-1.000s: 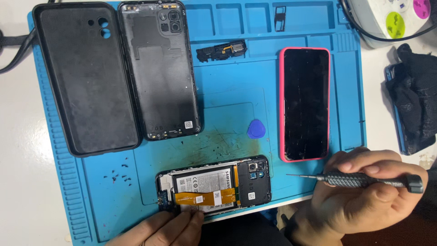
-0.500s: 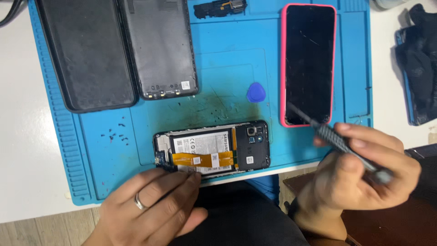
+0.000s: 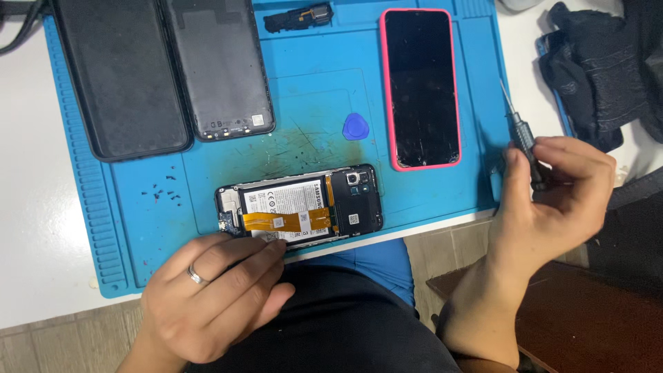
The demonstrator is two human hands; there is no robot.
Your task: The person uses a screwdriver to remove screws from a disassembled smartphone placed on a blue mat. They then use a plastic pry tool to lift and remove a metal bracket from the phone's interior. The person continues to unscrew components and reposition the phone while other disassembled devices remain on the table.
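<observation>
An opened phone (image 3: 298, 206) lies face down near the front edge of the blue work mat (image 3: 428, 193), its battery and an orange flex cable exposed. My left hand (image 3: 214, 293), with a ring on one finger, rests at the mat's front edge, fingertips touching the phone's near side. My right hand (image 3: 556, 197) is off the mat's right edge and grips a thin black screwdriver (image 3: 523, 138), tip pointing up and away. A phone in a red case (image 3: 421, 86), screen up, lies right of centre.
A black phone case (image 3: 121, 76) and a dark back cover (image 3: 217, 65) lie at the mat's back left. A blue pick (image 3: 355, 126), several tiny screws (image 3: 164, 193) and a small black part (image 3: 298, 18) sit on the mat. Black cloth (image 3: 594, 69) lies at right.
My right hand has lifted the screwdriver from lying level near the opened phone, swung it upright and moved right, off the mat. My left hand has come further into view, staying at the phone's near edge.
</observation>
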